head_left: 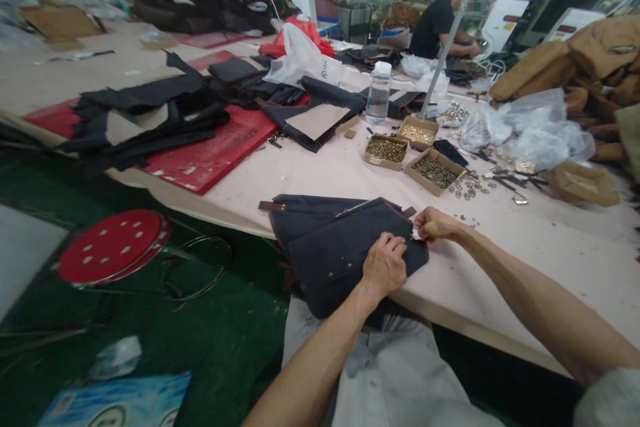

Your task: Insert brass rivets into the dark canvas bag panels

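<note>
A dark navy fabric piece (pixel 320 240) with brown trim and small brass-coloured studs lies at the table's front edge, part of it hanging over my lap. My left hand (pixel 384 265) is on its right part, fingers bent and bunched against the fabric. At the piece's right edge, my right hand (pixel 434 223) pinches a small white scrap (pixel 415 234), perhaps cloth or paper, against the fabric near a stud. The fingertips of both hands are close together. What lies beneath the left fingers is hidden.
Small boxes of metal fittings (pixel 386 151) stand beyond my hands, with loose rings (pixel 470 185) and a phone (pixel 450 153). A water bottle (pixel 379 93) stands behind. Red boards (pixel 210 153) bear dark fabric pieces. A red stool (pixel 113 247) is at left. Two people work farther back.
</note>
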A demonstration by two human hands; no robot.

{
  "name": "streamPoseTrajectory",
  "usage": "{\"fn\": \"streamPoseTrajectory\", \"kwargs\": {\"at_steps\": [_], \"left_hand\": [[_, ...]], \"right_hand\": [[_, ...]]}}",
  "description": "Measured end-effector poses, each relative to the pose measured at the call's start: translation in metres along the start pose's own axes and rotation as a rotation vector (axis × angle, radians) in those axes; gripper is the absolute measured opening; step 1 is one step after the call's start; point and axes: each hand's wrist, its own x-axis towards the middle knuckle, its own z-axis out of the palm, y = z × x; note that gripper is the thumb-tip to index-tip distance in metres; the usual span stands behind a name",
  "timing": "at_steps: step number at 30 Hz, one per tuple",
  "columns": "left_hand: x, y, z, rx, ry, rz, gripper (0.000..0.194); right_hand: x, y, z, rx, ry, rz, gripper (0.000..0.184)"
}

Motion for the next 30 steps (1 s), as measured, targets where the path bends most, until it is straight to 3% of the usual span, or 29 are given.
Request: {"fn": "streamPoseTrajectory", "kwargs": {"at_steps": [5, 10, 15, 19, 21, 24, 25, 30], "left_hand": [[-0.001, -0.001, -0.001, -0.01, 0.004, -0.008, 0.031], [-0.001, -0.001, 0.0, -0.024, 0.005, -0.018, 0.031], [0.0, -0.002, 0.003, -0.023, 0.02, -0.029, 0.031], [-0.004, -0.002, 0.002, -0.035, 0.078, -0.011, 0.03], [-0.009, -0.001, 0.002, -0.049, 0.172, -0.035, 0.03], [-0.016, -0.001, 0.005, -0.086, 0.336, -0.06, 0.032], [-0.018, -0.001, 0.006, -0.1, 0.374, -0.057, 0.032], [-0.02, 0.005, 0.005, -0.151, 0.448, -0.015, 0.028]], "right_hand": [[-0.002, 0.0, 0.0, 0.045, -0.038, 0.0, 0.018], [0.01, 0.0, 0.004, -0.135, 0.062, 0.111, 0.029], [0.017, -0.003, 0.005, -0.312, 0.123, 0.132, 0.027], [-0.001, -0.006, 0.008, -0.302, 0.16, 0.082, 0.023], [-0.019, -0.001, 0.013, -0.344, 0.293, 0.044, 0.022], [-0.048, 0.014, 0.029, -0.432, 0.629, 0.046, 0.026], [-0.056, 0.018, 0.039, -0.411, 0.684, 0.064, 0.029], [-0.07, 0.005, 0.106, 0.001, 0.578, 0.015, 0.03]]}}
